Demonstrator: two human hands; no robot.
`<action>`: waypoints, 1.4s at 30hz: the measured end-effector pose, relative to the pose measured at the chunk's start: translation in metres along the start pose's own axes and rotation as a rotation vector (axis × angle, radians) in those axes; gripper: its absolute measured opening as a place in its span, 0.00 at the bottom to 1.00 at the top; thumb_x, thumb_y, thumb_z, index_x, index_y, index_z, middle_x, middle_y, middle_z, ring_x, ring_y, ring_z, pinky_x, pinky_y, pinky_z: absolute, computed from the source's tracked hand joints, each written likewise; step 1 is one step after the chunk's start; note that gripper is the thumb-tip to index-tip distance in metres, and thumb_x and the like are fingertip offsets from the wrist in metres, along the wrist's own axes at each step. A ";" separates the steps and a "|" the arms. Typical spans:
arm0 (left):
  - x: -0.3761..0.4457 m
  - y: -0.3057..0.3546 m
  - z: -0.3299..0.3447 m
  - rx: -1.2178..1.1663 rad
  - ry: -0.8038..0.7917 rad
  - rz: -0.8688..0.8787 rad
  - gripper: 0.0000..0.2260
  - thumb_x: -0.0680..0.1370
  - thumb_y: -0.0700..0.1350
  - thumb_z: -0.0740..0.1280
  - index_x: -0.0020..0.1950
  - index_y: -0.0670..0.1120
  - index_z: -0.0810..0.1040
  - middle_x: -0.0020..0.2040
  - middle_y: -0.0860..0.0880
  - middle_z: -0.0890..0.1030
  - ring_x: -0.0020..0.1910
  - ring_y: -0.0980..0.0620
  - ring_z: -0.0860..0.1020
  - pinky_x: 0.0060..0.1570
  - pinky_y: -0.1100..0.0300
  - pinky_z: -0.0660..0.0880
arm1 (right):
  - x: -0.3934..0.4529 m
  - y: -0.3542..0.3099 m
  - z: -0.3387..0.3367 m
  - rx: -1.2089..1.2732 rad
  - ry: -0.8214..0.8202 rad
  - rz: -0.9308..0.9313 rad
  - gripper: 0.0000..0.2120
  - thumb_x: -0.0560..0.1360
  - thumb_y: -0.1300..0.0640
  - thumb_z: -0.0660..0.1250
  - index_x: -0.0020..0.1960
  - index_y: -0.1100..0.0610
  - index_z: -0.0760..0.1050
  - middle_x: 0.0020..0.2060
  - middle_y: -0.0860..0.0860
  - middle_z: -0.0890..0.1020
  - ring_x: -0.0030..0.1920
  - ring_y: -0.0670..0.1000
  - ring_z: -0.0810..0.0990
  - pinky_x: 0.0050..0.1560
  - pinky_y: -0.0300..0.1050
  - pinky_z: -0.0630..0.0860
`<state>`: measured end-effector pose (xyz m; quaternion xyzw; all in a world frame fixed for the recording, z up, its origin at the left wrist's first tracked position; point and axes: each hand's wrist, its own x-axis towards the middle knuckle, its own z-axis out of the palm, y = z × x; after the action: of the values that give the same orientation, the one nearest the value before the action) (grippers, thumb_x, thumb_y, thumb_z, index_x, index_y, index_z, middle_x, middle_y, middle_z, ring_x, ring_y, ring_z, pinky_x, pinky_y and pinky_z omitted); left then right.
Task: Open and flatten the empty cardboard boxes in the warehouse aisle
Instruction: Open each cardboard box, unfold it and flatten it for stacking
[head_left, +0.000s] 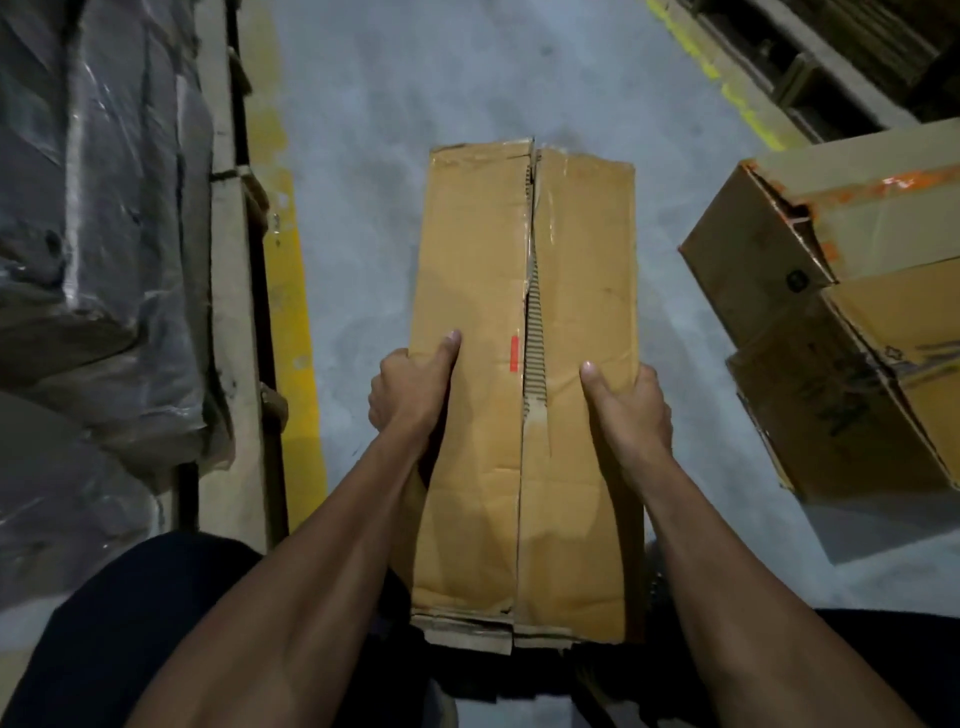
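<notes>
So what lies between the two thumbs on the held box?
In the head view, between the left thumb and right thumb lies the box top: a red mark and the torn seam showing corrugation.

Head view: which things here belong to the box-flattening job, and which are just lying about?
Job:
held cardboard box
left hand
right hand
boxes on the right, probably next

Lying about:
wrapped pallet load
yellow floor line

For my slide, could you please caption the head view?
Both hands, left hand and right hand, grip a cardboard box.
</notes>
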<state>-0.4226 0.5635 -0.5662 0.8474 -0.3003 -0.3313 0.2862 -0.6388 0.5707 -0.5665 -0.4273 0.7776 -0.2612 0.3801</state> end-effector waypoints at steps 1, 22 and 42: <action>0.007 -0.002 0.006 0.005 -0.021 0.006 0.26 0.72 0.70 0.66 0.51 0.47 0.77 0.51 0.46 0.81 0.52 0.41 0.78 0.54 0.50 0.75 | 0.007 0.003 0.004 -0.004 -0.033 -0.009 0.32 0.75 0.36 0.67 0.73 0.50 0.64 0.63 0.52 0.76 0.62 0.57 0.76 0.62 0.58 0.74; 0.013 -0.033 0.043 0.922 -0.436 1.528 0.27 0.82 0.60 0.51 0.58 0.43 0.82 0.60 0.42 0.81 0.72 0.42 0.69 0.77 0.47 0.51 | 0.043 0.057 0.050 -0.147 -0.138 0.057 0.42 0.77 0.42 0.68 0.81 0.46 0.45 0.76 0.56 0.64 0.73 0.62 0.67 0.69 0.63 0.68; 0.041 -0.011 -0.063 1.566 -0.340 0.979 0.21 0.82 0.60 0.57 0.66 0.47 0.73 0.64 0.45 0.74 0.64 0.46 0.73 0.58 0.52 0.72 | 0.024 0.041 0.046 -0.173 -0.152 0.103 0.40 0.80 0.43 0.64 0.81 0.47 0.42 0.79 0.56 0.58 0.75 0.64 0.62 0.70 0.65 0.64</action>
<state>-0.3484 0.5605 -0.5505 0.5185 -0.7986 0.0026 -0.3057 -0.6289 0.5665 -0.6318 -0.4365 0.7872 -0.1401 0.4124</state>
